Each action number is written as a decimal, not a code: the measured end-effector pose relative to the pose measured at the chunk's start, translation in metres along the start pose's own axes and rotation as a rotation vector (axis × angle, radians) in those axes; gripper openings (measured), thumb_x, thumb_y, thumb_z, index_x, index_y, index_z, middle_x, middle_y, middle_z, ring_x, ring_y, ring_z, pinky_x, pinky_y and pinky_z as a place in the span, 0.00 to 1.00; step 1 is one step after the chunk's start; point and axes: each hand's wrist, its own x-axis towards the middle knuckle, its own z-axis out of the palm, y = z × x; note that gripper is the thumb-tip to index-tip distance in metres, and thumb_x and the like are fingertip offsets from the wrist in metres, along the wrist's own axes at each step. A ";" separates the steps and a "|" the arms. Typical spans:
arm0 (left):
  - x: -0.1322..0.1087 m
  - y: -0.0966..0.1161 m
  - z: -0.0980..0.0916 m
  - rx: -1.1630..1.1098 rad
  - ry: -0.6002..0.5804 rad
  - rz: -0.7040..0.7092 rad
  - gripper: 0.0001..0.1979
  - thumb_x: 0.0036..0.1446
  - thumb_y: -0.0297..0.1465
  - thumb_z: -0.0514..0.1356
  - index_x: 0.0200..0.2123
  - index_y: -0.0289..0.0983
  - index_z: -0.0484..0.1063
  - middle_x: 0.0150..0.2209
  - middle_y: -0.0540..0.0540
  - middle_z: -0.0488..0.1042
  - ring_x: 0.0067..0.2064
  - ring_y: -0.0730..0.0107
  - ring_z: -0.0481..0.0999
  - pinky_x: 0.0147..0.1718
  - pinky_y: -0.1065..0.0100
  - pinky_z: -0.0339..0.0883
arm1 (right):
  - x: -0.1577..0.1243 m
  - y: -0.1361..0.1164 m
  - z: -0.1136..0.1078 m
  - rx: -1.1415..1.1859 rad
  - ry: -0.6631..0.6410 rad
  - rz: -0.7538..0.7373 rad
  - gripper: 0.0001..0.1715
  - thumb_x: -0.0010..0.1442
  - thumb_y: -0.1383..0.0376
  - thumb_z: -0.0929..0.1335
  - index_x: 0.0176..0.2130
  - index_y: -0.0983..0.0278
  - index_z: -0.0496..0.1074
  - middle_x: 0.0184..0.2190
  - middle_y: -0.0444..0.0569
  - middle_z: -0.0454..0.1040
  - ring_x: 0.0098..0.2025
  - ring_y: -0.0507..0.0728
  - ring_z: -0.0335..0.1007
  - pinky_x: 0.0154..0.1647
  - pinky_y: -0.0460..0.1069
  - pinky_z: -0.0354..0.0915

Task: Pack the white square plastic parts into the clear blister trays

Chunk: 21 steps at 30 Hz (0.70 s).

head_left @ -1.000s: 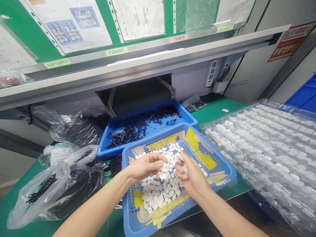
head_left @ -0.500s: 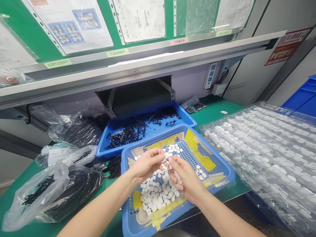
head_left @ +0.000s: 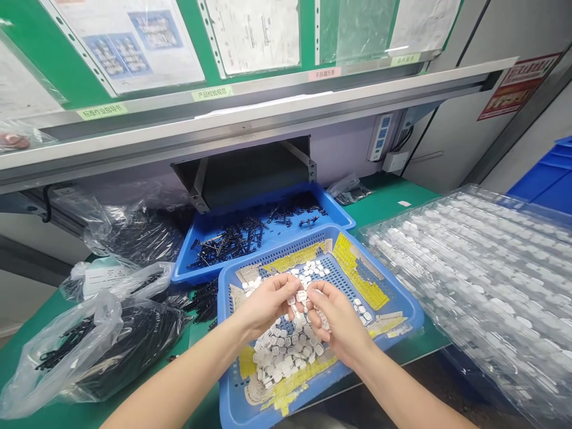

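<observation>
A blue perforated tray [head_left: 402, 313] patched with yellow tape holds a heap of small white plastic parts [head_left: 286, 351]. Over that heap my left hand [head_left: 266, 304] and my right hand [head_left: 337, 325] meet fingertip to fingertip. The left fingers pinch one white part [head_left: 301, 296]. My right hand is curled, with several white parts cupped in its palm and its fingertips at the same part.
Behind sits a second blue tray [head_left: 330, 205] of black parts. Clear bags of black parts [head_left: 89, 345] lie at the left. Stacked clear blister trays [head_left: 482, 280] with white parts fill the right. A shelf rail [head_left: 268, 119] and posted sheets hang above the green bench.
Both hands have drawn together over the heap, the right one moving left and up until the fingertips meet at one white part. The view has shifted slightly.
</observation>
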 end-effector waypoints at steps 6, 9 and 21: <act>-0.002 -0.001 -0.005 -0.121 0.013 -0.022 0.11 0.48 0.36 0.58 0.28 0.32 0.66 0.24 0.49 0.66 0.25 0.79 0.67 0.23 0.78 0.63 | 0.006 -0.004 -0.006 0.383 0.071 0.112 0.09 0.48 0.64 0.65 0.24 0.65 0.59 0.18 0.39 0.60 0.14 0.41 0.49 0.08 0.36 0.43; -0.004 0.004 -0.004 -0.168 0.064 -0.027 0.12 0.50 0.37 0.55 0.32 0.32 0.67 0.28 0.45 0.68 0.31 0.74 0.69 0.30 0.73 0.66 | 0.008 -0.008 -0.007 0.528 0.189 0.141 0.08 0.44 0.68 0.66 0.22 0.66 0.59 0.20 0.41 0.61 0.16 0.42 0.52 0.07 0.36 0.42; 0.007 0.016 0.002 -0.105 0.159 0.111 0.08 0.45 0.26 0.60 0.32 0.33 0.66 0.29 0.49 0.68 0.30 0.79 0.70 0.36 0.76 0.64 | -0.003 -0.006 0.002 0.153 0.090 -0.033 0.20 0.47 0.56 0.65 0.40 0.60 0.63 0.20 0.39 0.60 0.16 0.43 0.53 0.09 0.37 0.46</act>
